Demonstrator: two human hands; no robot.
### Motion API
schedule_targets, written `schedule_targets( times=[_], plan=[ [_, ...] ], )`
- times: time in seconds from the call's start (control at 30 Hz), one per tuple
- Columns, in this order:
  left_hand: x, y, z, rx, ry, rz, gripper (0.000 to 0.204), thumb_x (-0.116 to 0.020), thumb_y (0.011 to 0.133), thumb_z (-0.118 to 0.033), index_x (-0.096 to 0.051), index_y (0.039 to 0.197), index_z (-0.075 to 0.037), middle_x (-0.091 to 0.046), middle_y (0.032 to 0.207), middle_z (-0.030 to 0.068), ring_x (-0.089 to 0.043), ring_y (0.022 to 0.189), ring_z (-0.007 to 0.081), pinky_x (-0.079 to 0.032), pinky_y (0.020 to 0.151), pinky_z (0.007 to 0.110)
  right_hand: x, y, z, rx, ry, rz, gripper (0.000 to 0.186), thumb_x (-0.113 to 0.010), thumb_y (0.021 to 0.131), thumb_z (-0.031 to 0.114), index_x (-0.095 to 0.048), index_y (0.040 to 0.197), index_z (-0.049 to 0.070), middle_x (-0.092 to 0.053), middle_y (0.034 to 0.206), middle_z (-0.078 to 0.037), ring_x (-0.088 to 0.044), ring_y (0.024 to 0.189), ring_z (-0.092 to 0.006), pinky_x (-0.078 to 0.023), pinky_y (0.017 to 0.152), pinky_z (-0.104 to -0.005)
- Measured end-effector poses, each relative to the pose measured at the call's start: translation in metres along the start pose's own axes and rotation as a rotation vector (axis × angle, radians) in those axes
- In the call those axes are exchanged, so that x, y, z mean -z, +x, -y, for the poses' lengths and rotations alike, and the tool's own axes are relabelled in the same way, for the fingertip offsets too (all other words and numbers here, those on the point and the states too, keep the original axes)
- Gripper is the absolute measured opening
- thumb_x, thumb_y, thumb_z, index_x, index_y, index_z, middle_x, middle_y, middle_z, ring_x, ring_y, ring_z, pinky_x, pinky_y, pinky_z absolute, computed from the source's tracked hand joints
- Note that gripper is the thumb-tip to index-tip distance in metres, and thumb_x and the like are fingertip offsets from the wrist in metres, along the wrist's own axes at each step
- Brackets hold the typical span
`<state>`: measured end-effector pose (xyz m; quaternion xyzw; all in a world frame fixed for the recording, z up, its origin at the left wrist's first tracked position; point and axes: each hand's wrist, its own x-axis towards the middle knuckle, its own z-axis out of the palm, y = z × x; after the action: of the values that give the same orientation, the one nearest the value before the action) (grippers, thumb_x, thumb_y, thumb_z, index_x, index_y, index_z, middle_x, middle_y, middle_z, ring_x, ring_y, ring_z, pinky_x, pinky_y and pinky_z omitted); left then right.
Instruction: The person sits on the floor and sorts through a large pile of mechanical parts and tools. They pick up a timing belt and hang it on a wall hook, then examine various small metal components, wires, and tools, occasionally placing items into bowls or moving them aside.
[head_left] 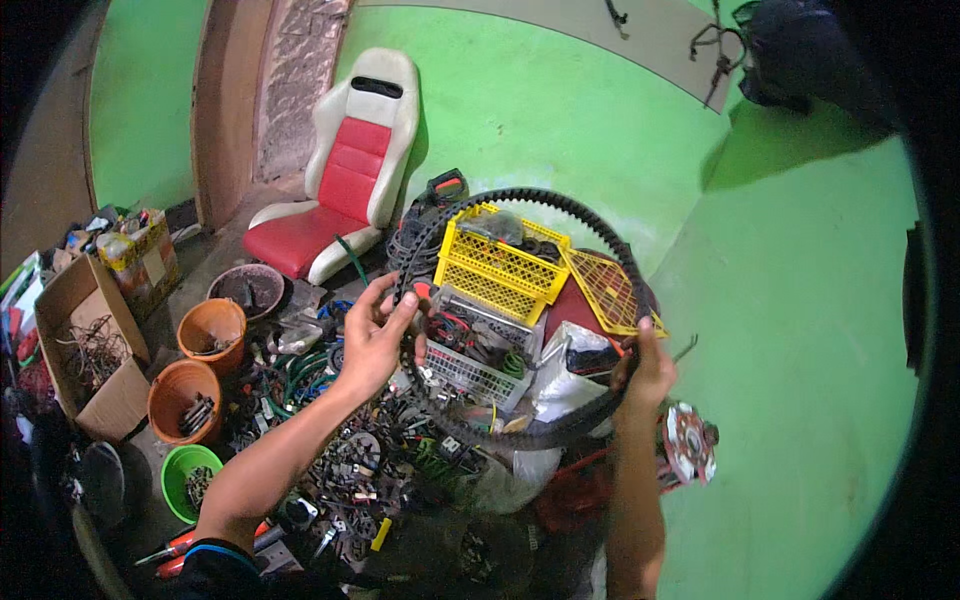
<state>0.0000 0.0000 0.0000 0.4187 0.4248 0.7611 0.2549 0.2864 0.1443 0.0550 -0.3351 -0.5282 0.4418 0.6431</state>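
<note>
A black toothed drive belt (540, 197) is held up in front of me as a wide loop, its ribs facing inward along the top. My left hand (375, 340) is closed on the loop's left side, thumb and fingers pinching it. On the opposite side my right hand (648, 375) grips the belt, thumb pointing up. Seen through the loop are a yellow plastic crate (500, 285) and a grey basket (470, 375) with cables and small parts. A silvery bag (560, 390) shows near the belt's lower right.
Small metal and plastic parts (350, 470) cover the floor below. On the left stand orange pots (185, 385), a green bowl (180, 465) and a cardboard box (75, 320). A red-and-white car seat (350, 165) stands behind, near a green wall (800, 350).
</note>
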Motion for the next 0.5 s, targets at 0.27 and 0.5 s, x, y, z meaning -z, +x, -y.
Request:
schedule_targets(
  times=[0.27,0.5],
  plan=[
    [0.043,0.058,-0.091,0.270,0.289,0.097,0.040,-0.060,0.094,-0.012,-0.050,0.129,0.007,-0.063,0.085,0.0084,-0.063,0.060,0.0136,-0.050,0.056,0.030,-0.033,0.047,0.002,-0.532,0.278,0.280,0.020,-0.055,0.093,0.021,-0.053,0.097,0.002,-0.054,0.060,-0.010,-0.055,0.045,-0.0234,-0.050,0.043,-0.0399],
    [0.033,-0.013,-0.175,0.595,0.383,-0.053,0.052,-0.072,0.086,-0.017,-0.053,0.128,0.008,-0.069,0.102,0.0097,-0.061,0.088,0.0114,-0.050,0.083,0.030,-0.017,-0.008,0.048,-0.508,-0.136,0.194,0.046,-0.067,0.091,0.028,-0.060,0.122,-0.004,-0.061,0.110,-0.006,-0.051,0.097,-0.0148,-0.042,0.088,-0.0281]
  ],
)
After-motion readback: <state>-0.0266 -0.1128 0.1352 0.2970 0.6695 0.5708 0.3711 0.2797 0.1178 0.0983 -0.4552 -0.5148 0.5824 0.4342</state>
